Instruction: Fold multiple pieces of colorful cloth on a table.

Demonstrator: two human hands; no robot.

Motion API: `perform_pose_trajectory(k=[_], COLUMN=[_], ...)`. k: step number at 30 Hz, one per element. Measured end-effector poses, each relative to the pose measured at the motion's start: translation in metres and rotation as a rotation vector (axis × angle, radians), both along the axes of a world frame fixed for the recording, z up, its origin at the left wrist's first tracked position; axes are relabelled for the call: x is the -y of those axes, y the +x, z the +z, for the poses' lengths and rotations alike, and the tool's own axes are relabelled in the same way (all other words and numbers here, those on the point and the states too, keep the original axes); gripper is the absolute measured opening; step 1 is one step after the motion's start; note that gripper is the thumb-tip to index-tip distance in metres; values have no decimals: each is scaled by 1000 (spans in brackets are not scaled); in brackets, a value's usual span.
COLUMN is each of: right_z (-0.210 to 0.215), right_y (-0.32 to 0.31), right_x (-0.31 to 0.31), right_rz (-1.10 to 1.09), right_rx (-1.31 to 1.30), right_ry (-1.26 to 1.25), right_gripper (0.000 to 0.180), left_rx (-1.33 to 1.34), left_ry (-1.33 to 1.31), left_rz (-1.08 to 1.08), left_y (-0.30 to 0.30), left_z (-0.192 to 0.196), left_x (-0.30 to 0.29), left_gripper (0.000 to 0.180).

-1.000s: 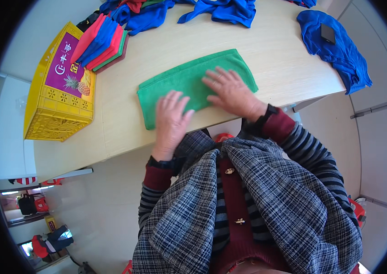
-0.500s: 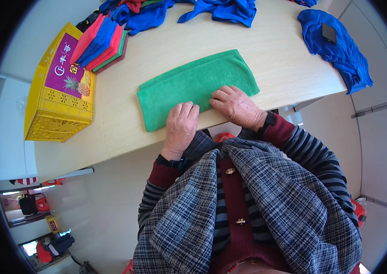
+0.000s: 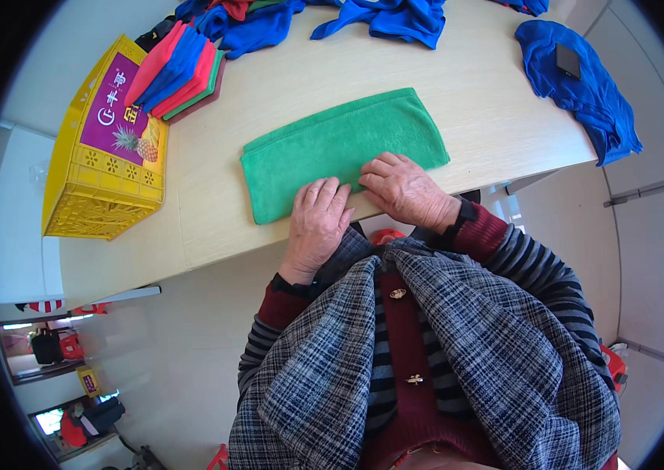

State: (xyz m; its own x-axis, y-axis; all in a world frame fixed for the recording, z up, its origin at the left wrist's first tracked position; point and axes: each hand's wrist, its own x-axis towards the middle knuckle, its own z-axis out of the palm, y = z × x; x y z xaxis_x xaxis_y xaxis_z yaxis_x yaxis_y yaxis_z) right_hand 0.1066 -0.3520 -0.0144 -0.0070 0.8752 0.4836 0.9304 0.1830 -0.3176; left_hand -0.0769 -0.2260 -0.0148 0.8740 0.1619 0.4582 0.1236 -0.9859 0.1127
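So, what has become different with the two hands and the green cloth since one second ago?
Both hands drew back toward the person: the left hand and right hand, earlier spread over the folded green cloth, are now at its near edge with fingers bent. Any grip is unclear. The cloth, yellow plastic crate and folded-cloth stack stayed.

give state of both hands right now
Left hand: loosely curled at near edge of cloth; grip cannot be told.
Right hand: curled at same edge; grip cannot be told.

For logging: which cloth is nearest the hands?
The flat green cloth by the left hand and right hand; the cloth stack by the crate and bunched blue cloths lie farther.
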Motion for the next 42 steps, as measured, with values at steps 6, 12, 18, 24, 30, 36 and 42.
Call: perform_pose_trajectory(k=[6, 12, 18, 24, 30, 36, 42], right_z=[13, 6, -8, -12, -9, -6, -13], right_y=[17, -7, -21, -24, -27, -45, -60], right_x=[4, -17, -18, -15, -21, -45, -59], right_rz=[-93, -167, -216, -230, -207, -169, -143], right_rx=[-140, 79, 226, 277, 291, 326, 306], right_ry=[-282, -195, -351, -356, -380, -397, -350], right_gripper=[31, 68, 94, 95, 91, 91, 90], left_rx=[120, -198, 29, 300, 386, 464, 365], left_ry=[-38, -194, -849, -1758, -2074, -1979, -1680], left_rz=[515, 901, 697, 278, 148, 75, 33], left_y=[-29, -33, -26, -42, -49, -43, 15], left_z=[6, 4, -14, -6, 14, 48, 91], left_x=[-54, -110, -139, -143, -140, -145, -130], left_gripper=[21, 27, 25, 28, 32, 31, 21])
